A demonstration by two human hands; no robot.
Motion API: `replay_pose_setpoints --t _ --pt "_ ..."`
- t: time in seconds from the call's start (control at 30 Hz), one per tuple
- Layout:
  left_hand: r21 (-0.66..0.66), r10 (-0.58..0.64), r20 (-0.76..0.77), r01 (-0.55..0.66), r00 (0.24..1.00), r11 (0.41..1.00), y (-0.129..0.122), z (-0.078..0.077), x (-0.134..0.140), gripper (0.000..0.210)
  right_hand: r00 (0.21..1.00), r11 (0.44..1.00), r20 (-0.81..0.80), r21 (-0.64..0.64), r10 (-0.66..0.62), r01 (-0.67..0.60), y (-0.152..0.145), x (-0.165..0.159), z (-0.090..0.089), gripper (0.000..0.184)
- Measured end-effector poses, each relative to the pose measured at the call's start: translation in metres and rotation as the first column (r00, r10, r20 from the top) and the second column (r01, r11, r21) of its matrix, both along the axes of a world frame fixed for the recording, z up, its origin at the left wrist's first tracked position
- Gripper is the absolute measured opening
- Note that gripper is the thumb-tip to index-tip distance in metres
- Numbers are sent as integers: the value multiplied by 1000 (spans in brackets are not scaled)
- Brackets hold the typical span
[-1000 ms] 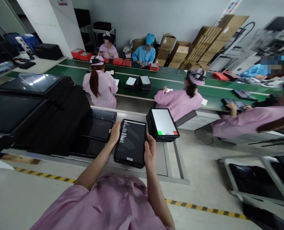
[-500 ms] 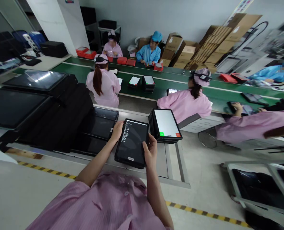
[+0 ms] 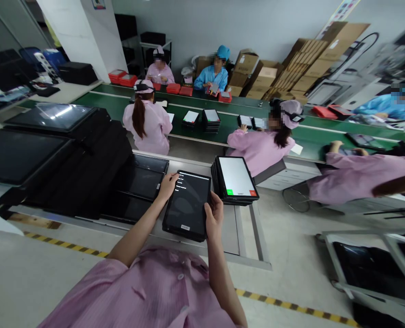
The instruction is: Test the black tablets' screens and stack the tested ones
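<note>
The grey counter (image 3: 227, 232) carries a tablet stack (image 3: 237, 176), and just left of it your left hand (image 3: 167, 187) and right hand (image 3: 215, 214) grip a dark-screened tablet (image 3: 190, 205) by its edges, apparently mid-menu, a step calling next for one deliberate press.

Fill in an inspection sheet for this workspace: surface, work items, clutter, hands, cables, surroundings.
Surface: grey bench, partly covered by devices.
Work items: tablet showing short white text on black; beside it, a tablet stack, its top screen white with green and red corners.
Clutter: black pile at left, contents hard to tell.
Hands: left hand on the tablet's left edge, right hand on its right edge.
Cables: nothing seen near the hands; a dark curved line by the cartons may be one.
Surroundings: co-workers in pink and blue along a green worktop; striped tape on the floor.
</note>
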State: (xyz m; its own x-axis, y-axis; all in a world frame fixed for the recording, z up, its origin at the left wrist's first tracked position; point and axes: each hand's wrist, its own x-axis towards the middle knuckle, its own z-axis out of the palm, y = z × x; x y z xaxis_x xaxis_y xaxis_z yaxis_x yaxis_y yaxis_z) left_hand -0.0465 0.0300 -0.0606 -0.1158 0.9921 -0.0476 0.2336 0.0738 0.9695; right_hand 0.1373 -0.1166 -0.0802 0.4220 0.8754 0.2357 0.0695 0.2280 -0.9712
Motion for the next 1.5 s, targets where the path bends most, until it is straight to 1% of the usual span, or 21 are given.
replay_pose_setpoints --t 0.17,0.23,0.33,0.4,0.53,0.67,0.77,0.93,1.03,1.17,1.27,1.33,1.43,1.5 --pt "-42 -4 74 7 997 999 0 2 -2 25 1000 1000 -25 -6 3 -3 0 0 0 55" --pt "-59 -38 165 48 986 997 -1 3 -6 29 998 1000 -60 -10 1 -2 -1 -1 1 55" --pt "-119 -86 351 135 933 984 -6 4 -14 44 993 1000 -117 -9 0 -1 0 -2 1 55" --pt "-143 -93 405 163 910 976 -10 5 -18 48 991 1000 -135 -2 1 -1 0 -2 1 55" --pt "-150 -80 357 142 931 978 -16 4 -19 43 992 1000 -129 -3 6 -7 0 -2 1 54" --pt "-117 -100 313 143 944 983 -16 2 -18 41 991 1000 -131 -15 6 -9 -3 -2 2 54" --pt "-105 -143 292 180 946 978 -15 0 -21 44 993 1000 -120 -29 3 -6 -6 -3 4 53" --pt "-15 -223 222 232 949 973 -17 -2 -28 47 994 999 -107 -38 8 -12 -7 -4 6 53" --pt "-4 -232 202 238 951 971 -20 -1 -28 49 994 999 -113 -38 3 -7 -6 -5 5 53" --pt "-7 -203 180 208 962 978 -25 2 -24 48 995 999 -100 -51 -8 3 -5 -3 3 55" --pt "-58 -185 206 201 961 978 -29 2 -26 49 998 994 -64 -107 -11 4 -7 10 5 54" --pt "-91 -182 205 204 962 975 -31 -1 -30 59 998 984 -54 -174 17 -26 -9 25 8 54" --pt "-111 -192 127 206 973 972 -35 -3 -38 70 993 954 -35 -278 111 -117 -13 44 12 57" --pt "-115 -207 82 215 975 970 -39 1 -40 73 988 935 -6 -323 154 -147 -14 50 13 57"
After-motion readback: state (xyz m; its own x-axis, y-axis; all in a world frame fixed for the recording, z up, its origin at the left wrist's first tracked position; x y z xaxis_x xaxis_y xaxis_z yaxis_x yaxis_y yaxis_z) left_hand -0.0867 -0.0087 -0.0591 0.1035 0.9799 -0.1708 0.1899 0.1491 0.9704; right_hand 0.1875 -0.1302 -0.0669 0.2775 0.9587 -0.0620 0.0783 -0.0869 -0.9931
